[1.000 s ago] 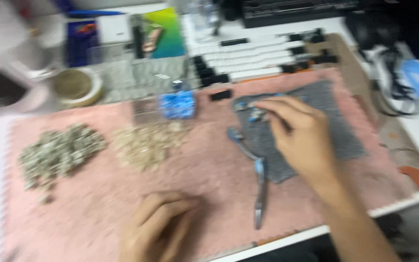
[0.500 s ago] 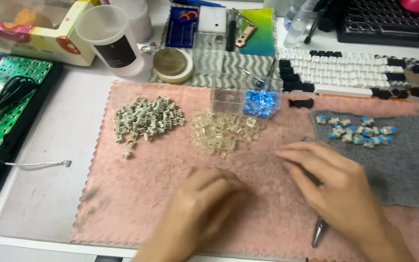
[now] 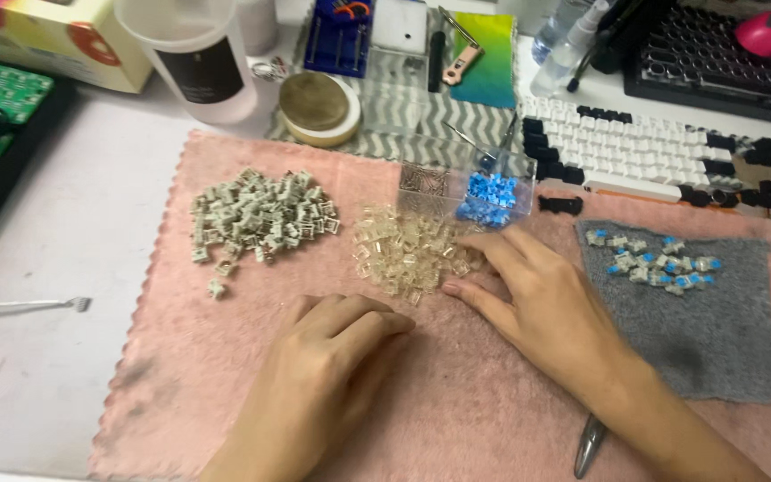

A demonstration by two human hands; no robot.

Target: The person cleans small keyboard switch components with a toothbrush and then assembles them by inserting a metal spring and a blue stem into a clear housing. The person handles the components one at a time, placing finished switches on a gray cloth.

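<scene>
My right hand [image 3: 551, 308] covers most of a metal tool [image 3: 589, 444]; only its tip shows. I cannot tell whether the fingertips touch the clear pieces [image 3: 408, 254]. The keyboard [image 3: 653, 153] runs off frame.

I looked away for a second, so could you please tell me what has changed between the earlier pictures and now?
The right hand left the grey cloth and the pliers, crossing leftward to touch the pile of clear parts. The left hand slid up the pink mat toward that pile; it holds nothing visible. The camera view also swung left. The grey parts pile, clear pile and blue parts box stayed put.
</scene>
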